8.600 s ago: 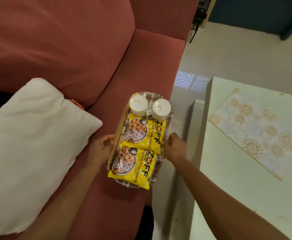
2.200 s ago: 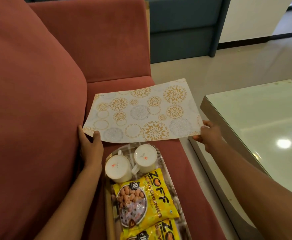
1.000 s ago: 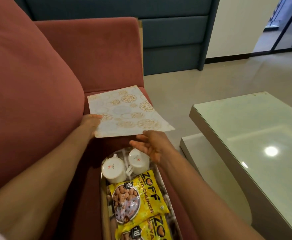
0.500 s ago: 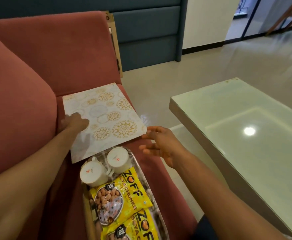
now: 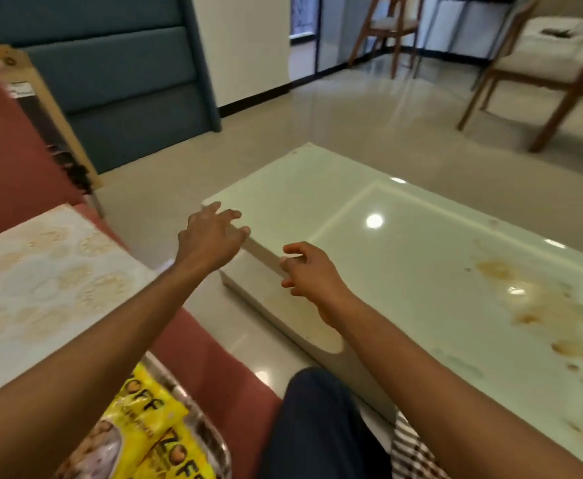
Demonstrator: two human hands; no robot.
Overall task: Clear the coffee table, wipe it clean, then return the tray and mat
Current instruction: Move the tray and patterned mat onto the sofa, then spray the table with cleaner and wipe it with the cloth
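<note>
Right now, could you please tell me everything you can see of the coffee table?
The coffee table is a low rectangular piece with a glossy, pale, glass-like top and a thick white edge, above a lower white base. Its top reflects ceiling lights and carries brownish stains toward the near right. No objects sit on the part in view. It stands on the tiled floor beside the sofa. Both hands are over its near corner; contact is unclear.

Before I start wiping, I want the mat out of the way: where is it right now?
In the head view the mat lies flat on the red sofa seat at the left, off the coffee table, just beyond the tray of yellow snack packets.
</note>
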